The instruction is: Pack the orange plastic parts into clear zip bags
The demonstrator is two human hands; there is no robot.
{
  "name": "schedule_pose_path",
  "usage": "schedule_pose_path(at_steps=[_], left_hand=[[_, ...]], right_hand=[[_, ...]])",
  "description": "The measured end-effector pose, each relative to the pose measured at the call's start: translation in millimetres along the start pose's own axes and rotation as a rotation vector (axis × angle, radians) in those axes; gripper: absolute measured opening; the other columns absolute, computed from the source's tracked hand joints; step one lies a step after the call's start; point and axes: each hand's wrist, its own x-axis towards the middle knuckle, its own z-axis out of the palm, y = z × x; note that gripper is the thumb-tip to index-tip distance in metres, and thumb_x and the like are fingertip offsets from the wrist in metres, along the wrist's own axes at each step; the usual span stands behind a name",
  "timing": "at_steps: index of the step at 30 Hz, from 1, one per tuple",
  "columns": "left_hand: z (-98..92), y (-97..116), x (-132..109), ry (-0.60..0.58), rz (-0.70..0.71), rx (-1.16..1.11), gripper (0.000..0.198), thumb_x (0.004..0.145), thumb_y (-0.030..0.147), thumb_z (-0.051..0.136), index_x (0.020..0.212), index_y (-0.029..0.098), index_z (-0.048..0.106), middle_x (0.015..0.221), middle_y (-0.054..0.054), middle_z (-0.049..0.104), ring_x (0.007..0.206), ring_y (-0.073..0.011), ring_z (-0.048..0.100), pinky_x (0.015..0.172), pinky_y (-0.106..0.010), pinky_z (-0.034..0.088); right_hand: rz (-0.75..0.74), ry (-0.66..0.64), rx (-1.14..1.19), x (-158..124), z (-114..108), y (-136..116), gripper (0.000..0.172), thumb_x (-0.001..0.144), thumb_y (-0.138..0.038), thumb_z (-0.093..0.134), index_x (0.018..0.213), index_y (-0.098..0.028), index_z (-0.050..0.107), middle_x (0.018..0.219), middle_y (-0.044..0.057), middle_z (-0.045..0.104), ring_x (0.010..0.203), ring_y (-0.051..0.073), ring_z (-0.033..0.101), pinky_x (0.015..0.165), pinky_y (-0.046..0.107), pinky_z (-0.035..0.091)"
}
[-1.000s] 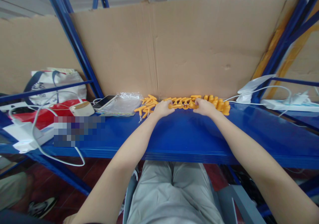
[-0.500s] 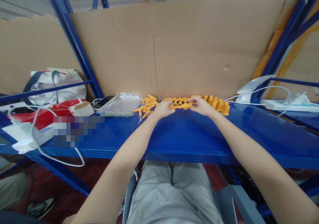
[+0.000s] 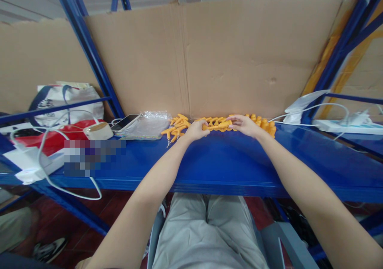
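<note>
My left hand (image 3: 197,130) is closed with fingertips on a small yellow plastic piece (image 3: 205,127) at the back of the blue shelf. To its right, my right hand (image 3: 244,125) has its thumb and fingers round the end of another yellow plastic piece (image 3: 225,123). A row of similar yellow pieces (image 3: 214,120) lies behind and between the hands. Left of my left hand is a loose pile of yellow T-shaped handles (image 3: 176,128), some with thin coiled wire. Beyond my right hand, several yellow pieces (image 3: 265,125) stand close together. Fine shapes are too small to make out.
A cardboard sheet (image 3: 233,57) stands behind the blue shelf (image 3: 215,161). On the left are a clear plastic bag (image 3: 146,126), a phone (image 3: 127,123), a white charger (image 3: 98,131) and looping cables. A white power strip (image 3: 353,126) lies at right.
My right hand has moved slightly to the right and turned. The yellow piece at its fingertips now lies at a different angle. My left hand stays in nearly the same place.
</note>
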Motion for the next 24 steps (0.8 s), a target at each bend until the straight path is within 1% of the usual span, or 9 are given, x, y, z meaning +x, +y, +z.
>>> schedule_pose_path(at_steps=[3, 6, 9, 11, 15, 18, 20, 22, 24], left_hand=[[2.0, -2.0, 0.9, -0.017, -0.021, -0.055, 0.029, 0.072, 0.024, 0.061, 0.100, 0.014, 0.065, 0.069, 0.001, 0.063, 0.064, -0.0136, 0.057, 0.061, -0.024, 0.041], [2.1, -3.9, 1.1, -0.006, -0.020, -0.052, 0.028, 0.072, 0.025, 0.061, 0.099, 0.015, 0.064, 0.068, 0.001, 0.062, 0.063, -0.0135, 0.056, 0.059, -0.023, 0.040], [-0.9, -3.8, 0.2, 0.056, 0.024, 0.010, 0.029, 0.073, 0.026, 0.062, 0.100, 0.017, 0.063, 0.075, 0.000, 0.065, 0.069, -0.0149, 0.059, 0.063, -0.024, 0.042], [-3.7, -2.5, -1.2, 0.092, 0.059, 0.050, 0.031, 0.073, 0.028, 0.062, 0.102, 0.018, 0.062, 0.081, -0.002, 0.067, 0.075, -0.0164, 0.061, 0.068, -0.025, 0.043], [-6.7, 1.5, -4.0, 0.100, 0.082, 0.114, 0.032, 0.075, 0.029, 0.063, 0.106, 0.020, 0.061, 0.091, -0.004, 0.069, 0.086, -0.0192, 0.064, 0.076, -0.026, 0.044], [-5.8, 3.5, -4.8, 0.082, 0.053, 0.156, 0.033, 0.077, 0.030, 0.063, 0.108, 0.020, 0.061, 0.096, -0.006, 0.069, 0.091, -0.0212, 0.064, 0.078, -0.028, 0.045], [-4.9, 3.7, -4.7, 0.076, 0.044, 0.166, 0.032, 0.078, 0.032, 0.063, 0.108, 0.020, 0.061, 0.095, -0.006, 0.069, 0.091, -0.0218, 0.064, 0.078, -0.028, 0.045], [-4.2, 2.9, -4.6, 0.079, 0.053, 0.163, 0.032, 0.080, 0.034, 0.063, 0.108, 0.020, 0.060, 0.092, -0.005, 0.069, 0.089, -0.0214, 0.064, 0.076, -0.028, 0.045], [-3.9, 1.6, -4.6, 0.094, 0.071, 0.150, 0.032, 0.081, 0.038, 0.063, 0.107, 0.019, 0.059, 0.091, -0.005, 0.069, 0.086, -0.0203, 0.064, 0.074, -0.027, 0.044]], right_hand=[[-0.026, -0.009, -0.022, -0.9, -0.2, -4.4, 0.030, 0.071, -0.013, 0.067, 0.101, -0.019, 0.066, 0.113, 0.008, 0.069, 0.102, 0.020, 0.066, 0.093, 0.040, 0.053], [-0.012, 0.011, -0.068, -1.7, -0.1, -7.8, 0.027, 0.074, -0.018, 0.068, 0.101, -0.019, 0.066, 0.108, 0.008, 0.070, 0.098, 0.021, 0.067, 0.089, 0.039, 0.054], [0.057, 0.016, -0.115, -2.5, 1.7, -10.4, 0.020, 0.084, -0.025, 0.062, 0.102, -0.017, 0.065, 0.090, 0.008, 0.073, 0.082, 0.020, 0.070, 0.082, 0.037, 0.056], [0.100, 0.013, -0.132, -3.2, 4.0, -12.6, 0.020, 0.090, -0.031, 0.055, 0.100, -0.016, 0.065, 0.080, 0.007, 0.072, 0.072, 0.020, 0.070, 0.077, 0.036, 0.056], [0.178, 0.025, -0.129, -6.5, 7.2, -19.4, 0.027, 0.095, -0.033, 0.045, 0.098, -0.015, 0.064, 0.080, 0.008, 0.070, 0.069, 0.018, 0.070, 0.073, 0.032, 0.056], [0.222, -0.054, -0.102, -10.0, 4.2, -23.6, 0.028, 0.094, -0.032, 0.049, 0.115, -0.018, 0.061, 0.091, 0.008, 0.071, 0.071, 0.017, 0.070, 0.072, 0.032, 0.057], [0.211, -0.121, -0.082, -11.5, 0.3, -24.3, 0.040, 0.087, -0.028, 0.061, 0.126, -0.022, 0.055, 0.096, 0.007, 0.071, 0.073, 0.017, 0.070, 0.073, 0.033, 0.057], [0.193, -0.135, -0.055, -11.9, -3.0, -23.8, 0.049, 0.080, -0.023, 0.068, 0.126, -0.023, 0.053, 0.094, 0.006, 0.071, 0.072, 0.016, 0.070, 0.074, 0.034, 0.057], [0.197, -0.114, -0.015, -11.8, -4.5, -23.3, 0.042, 0.081, -0.021, 0.068, 0.120, -0.021, 0.054, 0.088, 0.005, 0.071, 0.069, 0.015, 0.069, 0.073, 0.034, 0.057]])
